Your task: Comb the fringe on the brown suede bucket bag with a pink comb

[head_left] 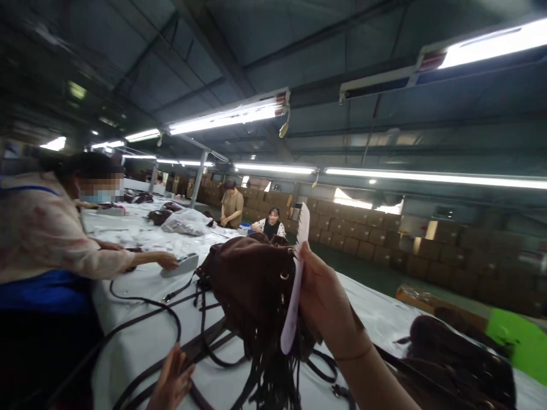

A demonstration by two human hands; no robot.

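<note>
Left of the hands: the left hand [171, 378] is released, fingers loosely extended beside the straps; whether it brushes one, I cannot tell.
Right of the hands: the right hand [322, 293] grasps a pale lilac, flat toothed comb [291, 319], held upright, teeth uppermost, at the bag's right side; whether the fingers also touch the bag is hidden.
Comb: looks light, stiff and smooth, probably plastic; the plain lower handle seems the best hold, since the thin teeth could snag or snap.
Fringe: long dark brown strands [273, 370] hang below the bag, likely limp and quick to tangle.
Bag: a dark brown, slouchy leather-like pouch with brass-coloured eyelets [252, 267] rests on the desk before the person; probably soft and moderately heavy, best gripped by the gathered body near the eyelets.
Straps: long dark cords [176, 322] loop across the left, liable to catch.
Desk: white-covered [376, 310]; its near-left edge curves beneath the straps, while white surface shows between the bag and a second dark brown bag [461, 359] at right.
Left limit: a co-worker's hand [167, 260] touches a grey box [183, 265] just beyond the straps.
Farther: a crumpled clear plastic heap [188, 222], then stacked brown cartons [354, 233].
</note>
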